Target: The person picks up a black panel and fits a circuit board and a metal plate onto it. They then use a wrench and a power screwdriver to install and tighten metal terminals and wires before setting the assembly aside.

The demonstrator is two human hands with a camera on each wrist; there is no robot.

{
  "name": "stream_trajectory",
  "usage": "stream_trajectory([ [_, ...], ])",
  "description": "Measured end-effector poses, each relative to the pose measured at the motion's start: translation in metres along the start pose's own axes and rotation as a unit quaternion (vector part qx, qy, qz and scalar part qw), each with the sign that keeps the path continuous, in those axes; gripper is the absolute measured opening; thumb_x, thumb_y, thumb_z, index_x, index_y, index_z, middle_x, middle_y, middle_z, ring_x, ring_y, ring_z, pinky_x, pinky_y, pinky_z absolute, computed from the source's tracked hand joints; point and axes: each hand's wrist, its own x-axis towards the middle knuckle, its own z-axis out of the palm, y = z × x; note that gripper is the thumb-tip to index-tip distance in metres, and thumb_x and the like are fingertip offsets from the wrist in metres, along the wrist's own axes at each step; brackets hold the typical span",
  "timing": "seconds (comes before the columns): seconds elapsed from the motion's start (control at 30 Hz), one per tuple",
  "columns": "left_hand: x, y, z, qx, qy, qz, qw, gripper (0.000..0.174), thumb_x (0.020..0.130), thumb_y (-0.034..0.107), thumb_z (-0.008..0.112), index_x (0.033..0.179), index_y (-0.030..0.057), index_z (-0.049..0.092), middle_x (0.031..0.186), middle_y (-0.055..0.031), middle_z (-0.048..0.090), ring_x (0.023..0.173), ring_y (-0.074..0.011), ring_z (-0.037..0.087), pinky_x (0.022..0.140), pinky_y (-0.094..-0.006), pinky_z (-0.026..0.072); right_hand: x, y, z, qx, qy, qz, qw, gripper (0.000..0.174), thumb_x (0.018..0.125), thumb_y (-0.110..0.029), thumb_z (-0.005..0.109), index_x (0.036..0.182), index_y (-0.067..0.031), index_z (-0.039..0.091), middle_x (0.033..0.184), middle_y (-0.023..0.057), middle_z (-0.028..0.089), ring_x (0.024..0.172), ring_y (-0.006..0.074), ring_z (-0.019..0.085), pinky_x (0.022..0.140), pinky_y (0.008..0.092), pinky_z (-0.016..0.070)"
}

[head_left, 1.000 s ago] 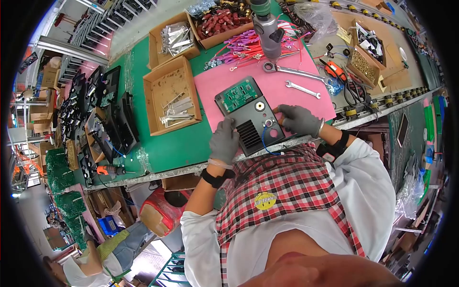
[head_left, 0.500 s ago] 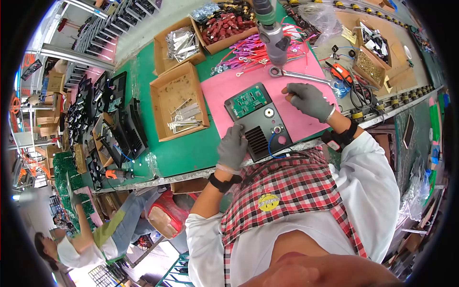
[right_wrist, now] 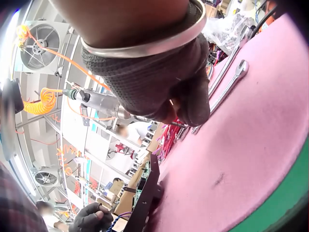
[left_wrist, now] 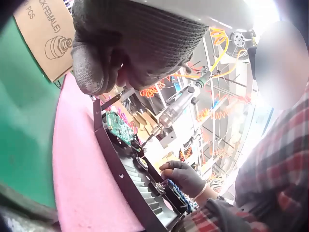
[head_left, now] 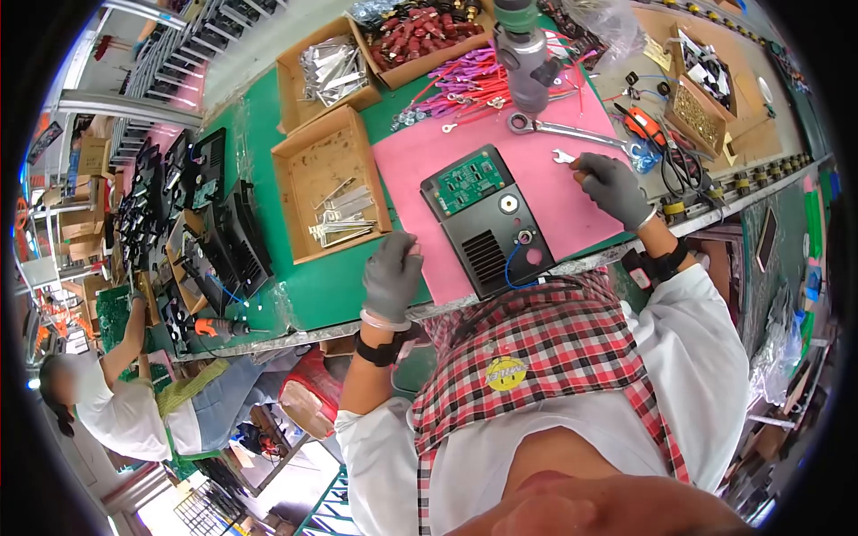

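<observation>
The panel [head_left: 465, 241] lies flat and slantwise on the pink sheet [head_left: 572, 219]: matt black, with a row of slots [head_left: 483, 257] on its left, a green board [head_left: 471, 180] at its far end, then a pale nut [head_left: 509, 204] and a metal fitting [head_left: 525, 238] on its right, a blue wire [head_left: 509, 261] curving beside the fitting.

Going left to right, we count one orange drill [head_left: 210, 327], two boxes of metal pieces, the near box [head_left: 322, 165] and the far box [head_left: 286, 89], and one box of red parts [head_left: 420, 40]. Then come one panel, bearing one board and one nut, one hanging driver [head_left: 529, 76], and two wrenches, the small wrench [head_left: 562, 156] and the large wrench [head_left: 576, 132].

Our left hand [head_left: 391, 277], gloved with bare fingertips, is apart from the panel, to its left; its fingers are loosely curled and pinch nothing. The panel sits between our hands. Our right hand [head_left: 615, 188], in a matching glove, is well apart to the panel's right, its fingers curled over the small wrench, whose one end shows past the fingertips. We cannot tell whether they pinch it.
</observation>
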Motion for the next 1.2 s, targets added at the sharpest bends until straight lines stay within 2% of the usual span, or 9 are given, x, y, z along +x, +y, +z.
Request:
stream_trajectory([
  [0.03,-0.001,0.001,0.004,-0.008,-0.008,-0.02,1.0,0.012,0.08,0.011,0.06,0.088,0.0033,0.058,0.076,-0.0144,0.06,0.061,-0.0263,0.06,0.056,-0.0341,0.0462,-0.003,0.0,0.001,0.003,0.001,0.003,1.0,0.017,0.081,-0.013,0.055,0.093,-0.0034,0.06,0.083,0.0134,0.062,0.077,0.028,0.06,0.069,0.0346,0.0457],
  [0.07,-0.001,0.003,0.008,0.002,-0.034,-0.02,0.999,0.012,0.08,0.012,0.06,0.088,0.0035,0.058,0.074,-0.0143,0.06,0.06,-0.0262,0.059,0.055,-0.0341,0.0458,-0.006,0.006,0.006,0.011,0.028,-0.048,0.998,0.017,0.08,-0.011,0.055,0.092,-0.001,0.06,0.07,0.0094,0.058,0.059,0.0178,0.053,0.058,0.0303,0.044],
  [0.3,0.003,0.018,0.018,0.036,-0.053,-0.007,0.998,0.014,0.081,0.018,0.059,0.085,0.0053,0.058,0.067,-0.0138,0.058,0.059,-0.0257,0.059,0.053,-0.0357,0.044,-0.001,-0.016,0.009,0.029,-0.035,-0.065,0.997,0.017,0.079,-0.011,0.057,0.094,-0.0039,0.061,0.076,0.0108,0.062,0.064,0.0226,0.06,0.06,0.0316,0.047],
  [0.4,0.01,0.018,0.017,0.048,-0.073,-0.03,0.996,0.017,0.081,0.022,0.059,0.084,0.0045,0.057,0.065,-0.0144,0.058,0.06,-0.0277,0.059,0.053,-0.0371,0.0437,0.029,-0.056,0.022,-0.026,0.001,-0.261,0.965,0.014,0.079,-0.014,0.055,0.091,-0.0075,0.06,0.079,0.0107,0.06,0.074,0.0269,0.06,0.065,0.0369,0.0466],
  [0.53,0.003,0.016,0.041,0.093,-0.098,-0.105,0.985,0.025,0.08,0.029,0.058,0.084,0.0046,0.056,0.065,-0.0159,0.058,0.062,-0.0324,0.059,0.055,-0.0413,0.0436,0.087,-0.128,0.057,0.005,-0.013,-0.325,0.946,0.019,0.081,-0.015,0.052,0.097,-0.0072,0.057,0.088,0.012,0.061,0.083,0.0302,0.059,0.072,0.04,0.0468],
  [0.77,-0.016,0.001,0.043,0.094,-0.045,-0.126,0.986,0.025,0.08,0.031,0.056,0.081,0.0064,0.054,0.069,-0.0181,0.058,0.068,-0.0379,0.057,0.058,-0.0447,0.044,0.245,-0.167,0.109,-0.296,0.062,-0.086,0.949,0.022,0.077,-0.013,0.055,0.095,-0.0066,0.066,0.095,0.0144,0.064,0.089,0.0295,0.063,0.072,0.0394,0.0512],
  [0.97,-0.028,-0.012,0.05,0.059,0.058,-0.077,0.994,0.019,0.076,0.025,0.059,0.075,0.0065,0.055,0.063,-0.0154,0.055,0.061,-0.0351,0.056,0.057,-0.0435,0.0424,0.274,-0.158,0.106,-0.379,0.003,-0.11,0.919,0.029,0.067,-0.017,0.066,0.092,-0.002,0.067,0.098,0.0157,0.064,0.089,0.0287,0.064,0.072,0.04,0.0516],
  [1.07,-0.026,-0.01,0.05,0.071,0.032,-0.105,0.991,0.019,0.075,0.025,0.058,0.076,0.0065,0.056,0.064,-0.0149,0.056,0.059,-0.0344,0.056,0.056,-0.0439,0.0421,0.272,-0.162,0.101,-0.457,-0.022,-0.147,0.877,0.031,0.068,-0.016,0.066,0.095,-0.0005,0.066,0.101,0.0161,0.063,0.091,0.0289,0.063,0.072,0.0399,0.0511],
  [1.2,-0.025,-0.012,0.05,0.071,0.03,-0.126,0.989,0.021,0.074,0.028,0.058,0.078,0.0074,0.058,0.066,-0.0147,0.058,0.062,-0.0343,0.059,0.057,-0.0438,0.0435,0.283,-0.153,0.108,-0.45,-0.015,-0.136,0.882,0.039,0.066,-0.012,0.069,0.102,0.0008,0.062,0.107,0.0158,0.061,0.095,0.0291,0.061,0.074,0.0423,0.0494],
])
